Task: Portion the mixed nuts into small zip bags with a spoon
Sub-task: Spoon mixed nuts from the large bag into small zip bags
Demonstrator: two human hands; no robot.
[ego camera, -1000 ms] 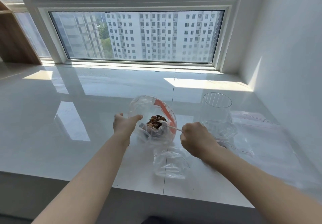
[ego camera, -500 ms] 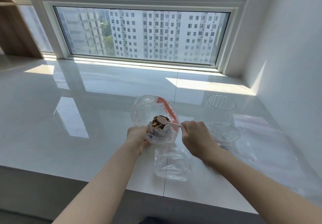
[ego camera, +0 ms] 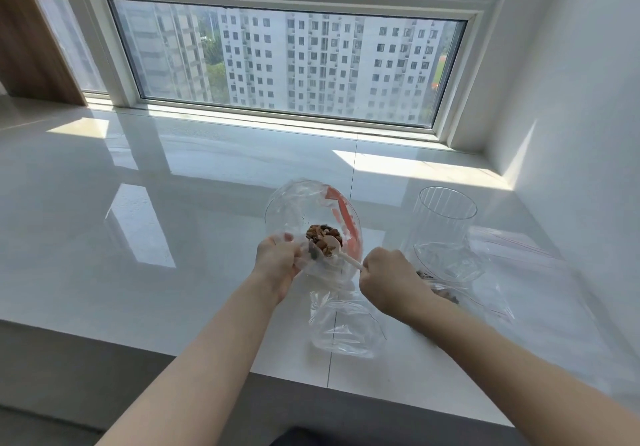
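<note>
A large clear zip bag [ego camera: 301, 203] with a red seal strip stands open on the white counter, with brown mixed nuts [ego camera: 320, 234] heaped inside. My left hand [ego camera: 277, 260] grips the bag's near edge. My right hand [ego camera: 388, 272] pinches the handle of a pale spoon [ego camera: 334, 246], whose bowl sits in the nuts. A small empty zip bag [ego camera: 346, 329] lies flat in front of the big bag. Under my right wrist lies another small bag [ego camera: 446, 293] with a few nuts in it.
A ribbed clear glass cup [ego camera: 446, 217] stands right of the big bag. More flat clear zip bags [ego camera: 512, 248] lie by the right wall. The counter's front edge [ego camera: 207, 359] is close below my arms. A window runs along the back.
My left hand slid down from the bag's upper rim to grip its near edge. The spoon's bowl dipped lower into the nuts. The camera moved closer.
</note>
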